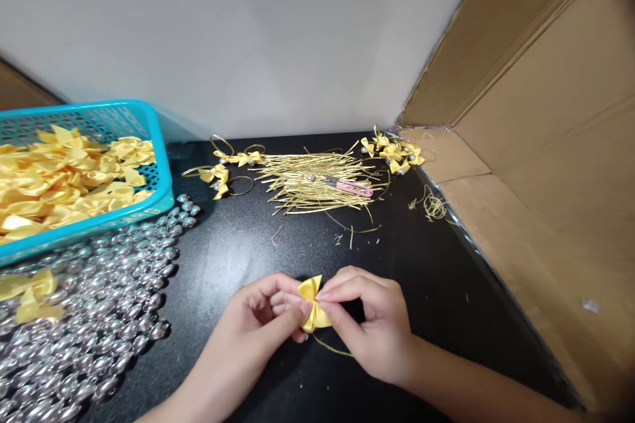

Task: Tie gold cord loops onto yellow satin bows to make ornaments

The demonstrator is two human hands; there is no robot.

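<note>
A yellow ribbon bow (pixel 311 287) is held above the front of the black table. My left hand (pixel 260 314) is closed on the bow's left side, its thumb pressing on the ribbon. With thumb and forefinger, my right hand (pixel 374 320) pinches at the bow's middle; the exact bit between those fingertips is hidden. A thin gold cord (pixel 331 346) hangs below the bow and curves toward my right wrist.
Left stands a blue basket (pixel 166 175) of yellow bows, beside many silver beads (pixel 109 307) with loose bows (pixel 37 297). Farther back lie gold cords (pixel 297 188), pink-handled snips (pixel 354 186), finished-looking bow loops (pixel 394 152) and tangled thread (pixel 434 207). Cardboard (pixel 546 112) borders the right.
</note>
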